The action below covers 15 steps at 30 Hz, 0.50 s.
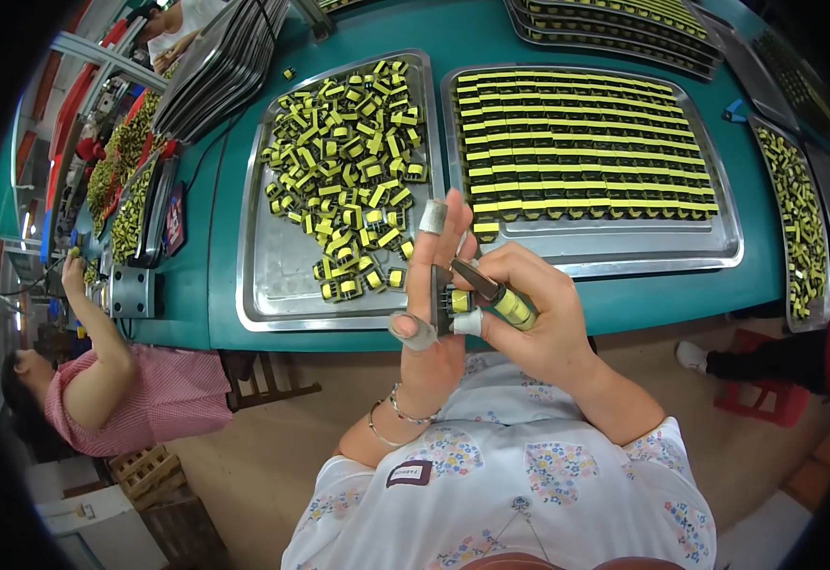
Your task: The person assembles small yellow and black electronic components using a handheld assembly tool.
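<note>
My left hand [424,285] is upright in front of the trays, with its thumb and one fingertip wrapped in pale tape. Against its fingers sits a small transformer [457,301], a black part with a yellow-taped coil and pins. My right hand [550,309] grips a hand tool [515,308] with a yellow-wrapped handle and a dark flat end, which reaches close to the transformer. A pale-wrapped right fingertip meets the part. Behind my hands, a metal tray [567,249] carries neat rows of such transformers; one stands alone at its lower left.
Left of it, another metal tray [277,309] bears a loose heap of transformers. More filled trays [624,33] are stacked at the back, and one tray [795,228] lies at the right. Empty trays [220,71] lean at the back left. A co-worker [139,394] sits at the left.
</note>
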Available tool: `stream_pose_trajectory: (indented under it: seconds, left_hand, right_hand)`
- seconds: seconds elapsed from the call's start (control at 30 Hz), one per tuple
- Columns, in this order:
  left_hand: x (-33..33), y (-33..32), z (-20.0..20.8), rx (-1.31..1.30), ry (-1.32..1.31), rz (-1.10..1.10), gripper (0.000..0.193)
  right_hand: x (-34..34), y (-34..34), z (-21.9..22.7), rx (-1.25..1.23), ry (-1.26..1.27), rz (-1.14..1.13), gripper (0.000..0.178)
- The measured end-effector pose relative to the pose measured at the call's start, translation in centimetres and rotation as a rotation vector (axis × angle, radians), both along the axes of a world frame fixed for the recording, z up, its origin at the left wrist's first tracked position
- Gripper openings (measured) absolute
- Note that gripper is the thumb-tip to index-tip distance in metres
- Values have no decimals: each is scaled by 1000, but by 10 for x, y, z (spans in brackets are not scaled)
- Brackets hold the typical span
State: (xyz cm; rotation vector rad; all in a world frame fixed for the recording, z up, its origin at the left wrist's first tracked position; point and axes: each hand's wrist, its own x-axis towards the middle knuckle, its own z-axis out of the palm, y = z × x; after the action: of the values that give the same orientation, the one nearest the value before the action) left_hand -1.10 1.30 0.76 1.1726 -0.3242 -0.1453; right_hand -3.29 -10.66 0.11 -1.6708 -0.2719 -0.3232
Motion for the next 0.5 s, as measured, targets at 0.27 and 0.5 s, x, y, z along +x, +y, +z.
stream_pose_trajectory:
  seconds: [0.27, 0.5]
  left_hand:
    - [-1, -3, -6, 52, -83, 80, 100]
    - [-11, 11, -6, -1374, 629, -78, 87]
  right_hand:
    - [-1, -3, 0, -50, -47, 14, 27]
    - [4, 3, -8, 85, -103, 54, 31]
